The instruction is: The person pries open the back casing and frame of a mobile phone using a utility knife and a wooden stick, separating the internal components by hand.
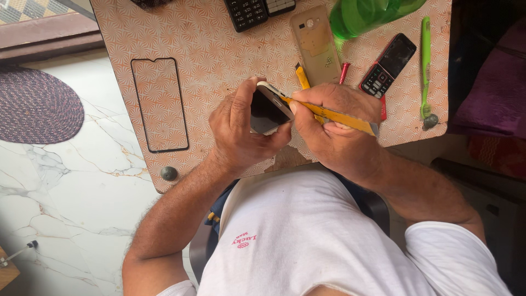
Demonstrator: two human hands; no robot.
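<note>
Left hand (239, 129) wrapped around glossy dark slab phone (268, 111). Right hand (335, 125) pinching flat yellow blade tool (335, 115) against phone's rim. Above patterned laminate tabletop (213, 49).

Left hand (241, 129) covers the near side and lower edge of the small phone (268, 112); only the dark screen and one pale edge show. Right hand (334, 129) hides the middle of the yellow tool (345, 118); contact of its tip with the phone cannot be resolved. Top frame edge cuts off the green bottle (367, 13) and the two dark keypads (257, 11). Gold back cover (316, 44): small parts lying on it too small to identify.
</note>
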